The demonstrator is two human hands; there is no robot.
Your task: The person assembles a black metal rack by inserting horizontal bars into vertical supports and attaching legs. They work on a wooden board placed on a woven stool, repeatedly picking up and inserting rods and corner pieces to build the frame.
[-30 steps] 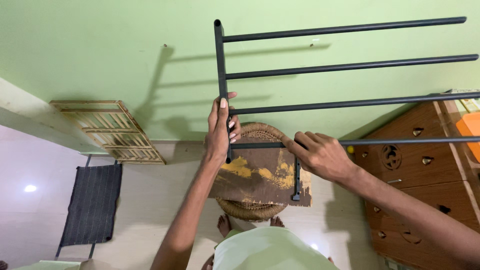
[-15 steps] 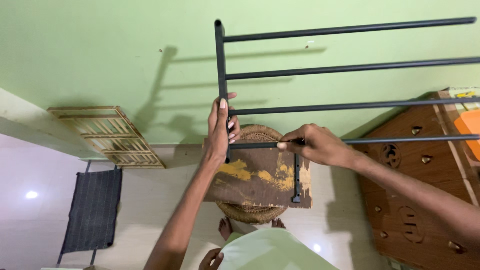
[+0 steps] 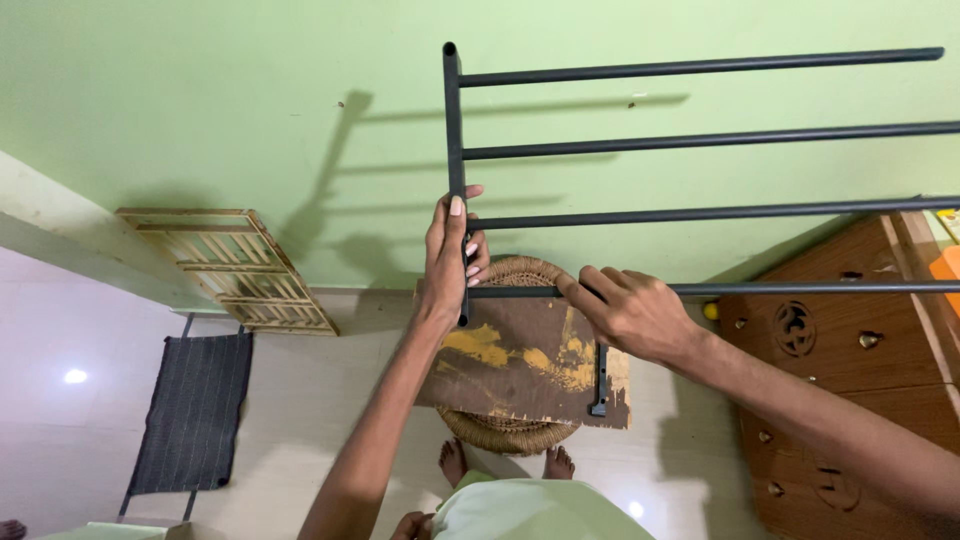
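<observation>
**Both hands on a dark metal rack frame against a green wall**

The left hand wraps around the upright tube of the dark metal rack frame, its grip clamped on the tube just above the lowest crossbar, thumb pointing up. The right hand lies over the lowest crossbar just beside the upright, fingers curled onto the bar and closed around it. Three more horizontal bars run to the right above it. The frame stands upright over a brown board with yellow paint patches, which rests on a woven cane stool. A short dark metal piece lies on the board's right side. A carved wooden cabinet is at the right, a wooden slatted rack leans on the wall at the left, and a dark mat lies on the floor.
</observation>
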